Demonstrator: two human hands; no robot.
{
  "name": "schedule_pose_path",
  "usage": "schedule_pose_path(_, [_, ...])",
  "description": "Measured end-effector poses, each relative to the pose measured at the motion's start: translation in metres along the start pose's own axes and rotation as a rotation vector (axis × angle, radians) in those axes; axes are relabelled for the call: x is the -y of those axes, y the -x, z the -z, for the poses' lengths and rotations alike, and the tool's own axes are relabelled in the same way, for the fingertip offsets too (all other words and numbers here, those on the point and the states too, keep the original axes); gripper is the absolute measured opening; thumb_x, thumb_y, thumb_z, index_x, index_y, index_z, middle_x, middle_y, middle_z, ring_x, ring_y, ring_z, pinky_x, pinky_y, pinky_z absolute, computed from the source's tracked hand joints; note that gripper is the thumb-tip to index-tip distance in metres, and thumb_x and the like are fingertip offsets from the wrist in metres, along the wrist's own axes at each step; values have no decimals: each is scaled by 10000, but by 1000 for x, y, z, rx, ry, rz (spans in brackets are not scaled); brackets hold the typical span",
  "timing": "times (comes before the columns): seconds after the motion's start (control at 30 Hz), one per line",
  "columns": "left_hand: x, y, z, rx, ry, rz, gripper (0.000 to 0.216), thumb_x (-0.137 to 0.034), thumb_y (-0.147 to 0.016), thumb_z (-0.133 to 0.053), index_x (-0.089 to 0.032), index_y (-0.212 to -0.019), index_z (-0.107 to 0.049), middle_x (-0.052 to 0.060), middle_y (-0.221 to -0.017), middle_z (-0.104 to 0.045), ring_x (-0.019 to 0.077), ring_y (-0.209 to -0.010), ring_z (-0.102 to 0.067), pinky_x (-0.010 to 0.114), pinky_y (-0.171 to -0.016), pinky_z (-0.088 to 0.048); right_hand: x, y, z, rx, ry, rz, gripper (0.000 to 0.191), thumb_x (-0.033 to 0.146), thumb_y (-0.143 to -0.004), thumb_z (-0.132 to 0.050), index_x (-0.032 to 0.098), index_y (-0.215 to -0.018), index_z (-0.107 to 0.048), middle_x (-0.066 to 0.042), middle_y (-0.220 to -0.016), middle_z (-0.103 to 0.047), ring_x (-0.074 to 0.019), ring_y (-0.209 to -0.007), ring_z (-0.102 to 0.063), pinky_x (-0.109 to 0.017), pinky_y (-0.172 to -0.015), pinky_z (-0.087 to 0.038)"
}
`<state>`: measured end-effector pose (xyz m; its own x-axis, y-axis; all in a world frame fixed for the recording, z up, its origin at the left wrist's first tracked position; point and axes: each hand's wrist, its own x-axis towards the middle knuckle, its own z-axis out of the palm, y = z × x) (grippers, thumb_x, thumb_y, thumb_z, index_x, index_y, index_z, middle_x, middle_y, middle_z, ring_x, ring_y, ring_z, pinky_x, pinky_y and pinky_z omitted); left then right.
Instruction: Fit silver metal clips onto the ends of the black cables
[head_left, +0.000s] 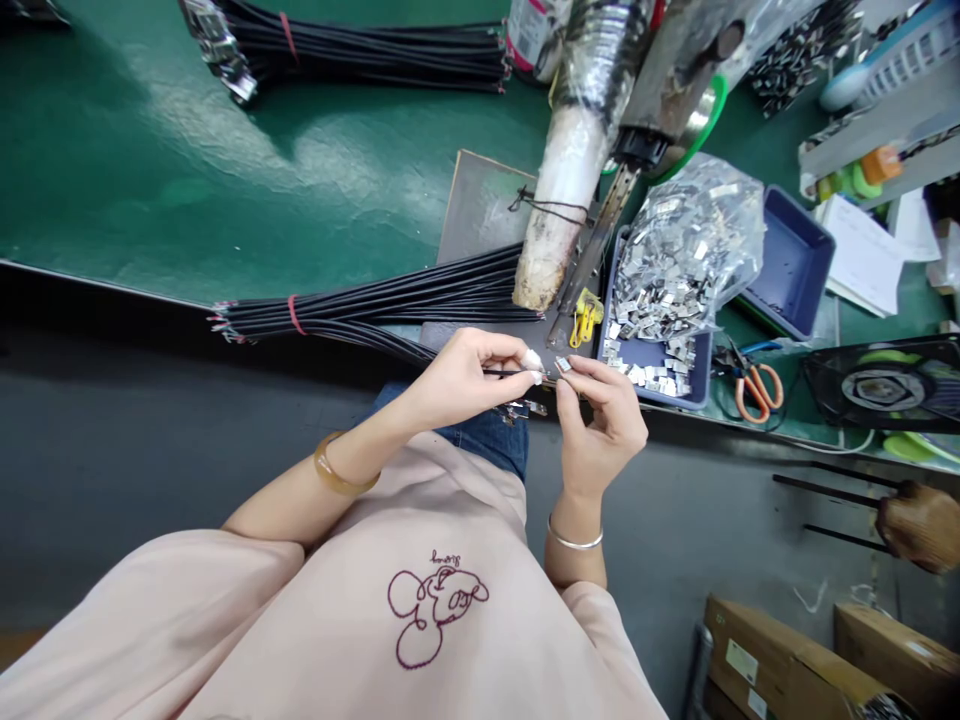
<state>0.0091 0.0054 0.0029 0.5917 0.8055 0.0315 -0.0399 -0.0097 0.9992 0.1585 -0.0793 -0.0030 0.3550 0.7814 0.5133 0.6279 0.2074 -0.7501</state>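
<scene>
At the near edge of the green bench mat [150, 180], both hands meet just above the lap. The left hand [461, 380], wearing an amber bangle [337, 475], pinches the end of a thin black cable [504, 373] between thumb and fingertips, and the cable tip points toward the other hand. The right hand [600, 425], with a silver bracelet [574, 540] at the wrist, grips a small metal shell [563, 365] tightly between thumb and forefinger, just beside the cable tip; whether the two parts touch cannot be told. Behind the left hand lies a bundle of black cables [390, 300] tied with a red band [294, 313]. Beyond the right hand stands a blue tray [694, 385] of loose metal shells, with a clear plastic bag [690, 250] of the same parts resting on it. Orange-handled scissors [757, 388] lie to the tray's right. A second cable bundle [375, 50] lies at the far side of the mat.
</scene>
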Motion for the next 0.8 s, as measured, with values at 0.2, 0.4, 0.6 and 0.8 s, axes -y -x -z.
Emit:
schedule_pose_path(0.2, [1,1,1,25,1,-3,139,-219,-818,-654,-105,-744,-684,20,-655,-626,89,-587,-531,203,-559,-429,-2,-3,1,94,12,17,94,186,-877,-687,259,-926,-719,-19,-1029,-746,-181,-968,-721,-389,-849,-626])
schedule_pose_path(0.4, [4,0,1,39,-90,-38,152,-225,-829,-635,-102,-762,-695,7,-636,-602,83,-580,-488,206,-536,-363,-2,-7,5,116,12,20,92,185,-865,-700,246,-929,-724,-30,-1033,-752,-185,-962,-724,-375,-834,-623])
schedule_pose_path(0.6, [7,0,0,44,-274,-137,148,-198,-823,-576,-125,-753,-683,-24,-623,-537,84,-608,-414,225,-572,-315,-5,-2,6,106,91,43,98,185,-821,-743,211,-915,-735,-42,-980,-765,-208,-925,-730,-384,-824,-602])
schedule_pose_path(0.8, [2,-1,7,244,-313,-125,205,-172,-865,-531,-133,-755,-700,-7,-669,-537,101,-641,-423,253,-629,-322,-5,0,14,186,11,-69,111,187,-781,-780,224,-883,-759,-52,-956,-758,-247,-871,-736,-384,-698,-581])
